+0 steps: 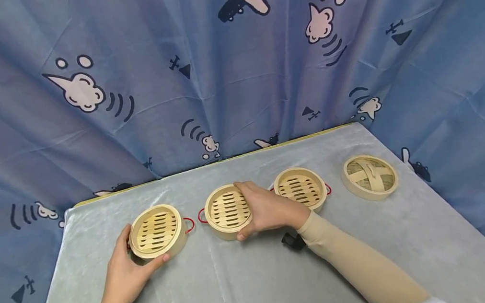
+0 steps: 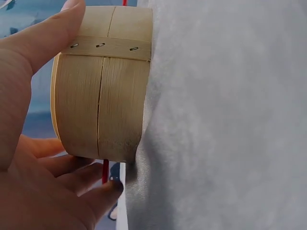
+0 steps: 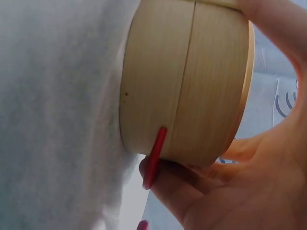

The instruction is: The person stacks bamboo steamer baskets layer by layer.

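Observation:
My left hand [image 1: 125, 272] holds the leftmost bamboo steamer basket [image 1: 156, 230], thumb along its near side and fingers round its left side. In the left wrist view, the stapled band on the basket's wall [image 2: 103, 96] shows beside the thumb. A second steamer basket [image 1: 229, 210], in the middle, is gripped by my right hand [image 1: 269, 207] from its right side, fingers at the far rim and thumb at the near rim. Its slatted base faces up. The right wrist view shows its plain wall [image 3: 184, 81] and a red handle [image 3: 154, 158] by my fingers.
Just right of my right hand sits a third slatted basket [image 1: 299, 187] with red handles, partly behind the wrist. A woven steamer lid [image 1: 370, 177] lies farther right. Everything stands on a grey cloth-covered table [image 1: 254, 285], with a blue patterned curtain [image 1: 154, 82] behind it.

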Demonstrator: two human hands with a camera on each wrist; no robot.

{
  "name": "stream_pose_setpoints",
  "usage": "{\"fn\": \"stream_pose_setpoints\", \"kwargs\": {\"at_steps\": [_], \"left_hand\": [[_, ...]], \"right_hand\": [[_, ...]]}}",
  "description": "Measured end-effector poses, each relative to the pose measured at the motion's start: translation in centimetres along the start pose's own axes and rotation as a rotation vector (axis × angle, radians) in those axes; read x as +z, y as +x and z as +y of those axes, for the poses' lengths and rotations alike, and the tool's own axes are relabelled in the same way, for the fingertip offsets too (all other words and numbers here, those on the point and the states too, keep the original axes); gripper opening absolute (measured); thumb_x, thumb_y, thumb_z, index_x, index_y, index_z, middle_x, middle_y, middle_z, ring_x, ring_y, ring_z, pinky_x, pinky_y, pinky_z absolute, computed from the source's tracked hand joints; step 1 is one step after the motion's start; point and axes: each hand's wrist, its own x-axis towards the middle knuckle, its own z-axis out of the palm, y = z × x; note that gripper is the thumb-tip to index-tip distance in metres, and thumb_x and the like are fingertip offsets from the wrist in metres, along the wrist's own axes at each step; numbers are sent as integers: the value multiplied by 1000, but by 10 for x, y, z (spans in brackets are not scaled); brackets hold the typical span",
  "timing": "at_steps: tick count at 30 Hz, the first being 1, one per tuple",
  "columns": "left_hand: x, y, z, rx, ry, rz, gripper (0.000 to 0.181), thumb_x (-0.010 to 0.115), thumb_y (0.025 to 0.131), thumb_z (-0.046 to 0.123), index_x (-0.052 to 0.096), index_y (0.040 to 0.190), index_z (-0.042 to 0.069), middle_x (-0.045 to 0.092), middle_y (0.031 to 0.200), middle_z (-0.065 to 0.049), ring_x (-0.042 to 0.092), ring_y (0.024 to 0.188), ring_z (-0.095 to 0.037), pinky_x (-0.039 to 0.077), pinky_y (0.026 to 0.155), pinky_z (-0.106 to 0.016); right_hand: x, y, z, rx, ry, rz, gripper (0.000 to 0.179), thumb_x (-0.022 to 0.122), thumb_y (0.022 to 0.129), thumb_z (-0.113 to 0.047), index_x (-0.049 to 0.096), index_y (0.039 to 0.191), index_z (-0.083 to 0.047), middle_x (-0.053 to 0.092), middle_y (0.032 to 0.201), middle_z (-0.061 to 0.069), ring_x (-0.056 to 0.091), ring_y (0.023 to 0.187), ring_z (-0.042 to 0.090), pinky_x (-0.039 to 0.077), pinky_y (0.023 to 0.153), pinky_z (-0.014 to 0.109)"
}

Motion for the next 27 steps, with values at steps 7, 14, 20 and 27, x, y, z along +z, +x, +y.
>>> {"fn": "stream_pose_setpoints", "kwargs": {"at_steps": [7,14,20,27], "left_hand": [[1,0,-3,-20,-83,-38,128,92,67,44,10,160,12,24,159,-21,32,141,-40,34,108,-57],[-1,1,-6,-39,-152,-92,124,90,72,36,6,161,12,19,160,-20,32,141,-42,34,112,-41],[-4,2,-14,-15,-285,-109,118,88,77,20,6,160,10,18,161,-16,26,145,-36,27,100,-2],[-6,2,-20,11,-296,-107,112,88,76,16,14,159,7,27,156,-16,34,140,-34,32,100,-5]], "right_hand": [[3,-1,3,-9,25,11,134,88,53,-66,24,153,-4,41,142,12,45,129,19,38,108,32],[5,-1,6,1,44,27,134,87,52,-66,26,152,-2,42,141,11,45,128,18,40,107,34],[5,2,6,5,51,34,132,86,52,-68,27,152,-4,40,144,8,44,129,16,39,108,34],[3,5,2,7,70,55,131,86,52,-70,29,152,-6,42,142,7,43,128,15,39,108,33]]}}
